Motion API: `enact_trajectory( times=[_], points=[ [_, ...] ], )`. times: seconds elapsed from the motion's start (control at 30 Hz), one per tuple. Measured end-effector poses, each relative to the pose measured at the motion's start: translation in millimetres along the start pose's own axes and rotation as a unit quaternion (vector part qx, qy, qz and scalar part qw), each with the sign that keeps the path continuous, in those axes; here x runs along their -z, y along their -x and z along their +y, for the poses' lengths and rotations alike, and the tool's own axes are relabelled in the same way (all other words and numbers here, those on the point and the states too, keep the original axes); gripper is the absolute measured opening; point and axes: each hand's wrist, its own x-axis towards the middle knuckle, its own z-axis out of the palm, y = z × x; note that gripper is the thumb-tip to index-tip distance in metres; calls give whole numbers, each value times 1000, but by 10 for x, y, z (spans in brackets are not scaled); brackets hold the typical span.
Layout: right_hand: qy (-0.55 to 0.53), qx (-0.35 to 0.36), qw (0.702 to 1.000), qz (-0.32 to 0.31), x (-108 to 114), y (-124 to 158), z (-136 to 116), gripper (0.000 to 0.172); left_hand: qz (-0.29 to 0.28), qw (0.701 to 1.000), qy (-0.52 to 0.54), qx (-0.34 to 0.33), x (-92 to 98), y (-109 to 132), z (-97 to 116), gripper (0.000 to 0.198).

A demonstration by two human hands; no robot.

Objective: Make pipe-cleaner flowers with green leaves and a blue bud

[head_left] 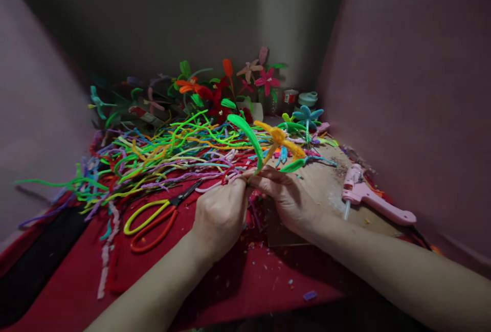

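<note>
Between my two hands is a pipe cleaner flower (279, 137) with yellow-orange petals and long green leaves. My left hand (222, 212) is closed in a fist round the lower stem. Just above it, the thumb and fingers of my right hand (286, 196) pinch the stem where the green leaf (249, 135) joins. The lower end of the stem is hidden in my left fist. Scissors (157, 219) with one yellow and one red-orange handle lie left of my left hand, blades partly under pipe cleaners.
Loose pipe cleaners (153, 158) in many colours spread over the red cloth (215, 291). A pink glue gun (378, 201) rests on a cardboard sheet (322, 178) at right. Finished flowers (267, 81), a cup (290, 97) and a teal-lidded container (307, 99) stand at the back.
</note>
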Motion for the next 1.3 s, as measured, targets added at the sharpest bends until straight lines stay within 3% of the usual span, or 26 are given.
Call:
enact_trajectory(
  times=[0.13, 0.33, 0.63, 0.8, 0.93, 1.1, 1.3],
  points=[
    [34, -19, 999, 3, -27, 3, -51, 13, -4, 1000, 27, -14, -4, 4, -23, 16],
    [-20, -36, 998, -44, -57, -10, -128, 15, 22, 987, 146, 58, 75, -38, -15, 9],
    [5, -3, 996, -85, -10, -21, -160, 13, -28, 934, 298, 194, 157, -75, 54, 11],
    [12, -3, 997, -77, -5, -28, -136, 12, -59, 894, 359, 263, 172, -82, 56, 10],
    [25, -3, 998, -65, 9, -52, -122, 13, -85, 832, 439, 329, 195, -123, 61, 14],
    [57, 2, 993, -100, 41, -66, -125, 14, -119, 704, 564, 415, 272, -207, 90, 17],
    [8, -43, 994, -104, 38, -82, -121, 21, -142, 573, 670, 451, 245, -209, 43, 19]
  ],
)
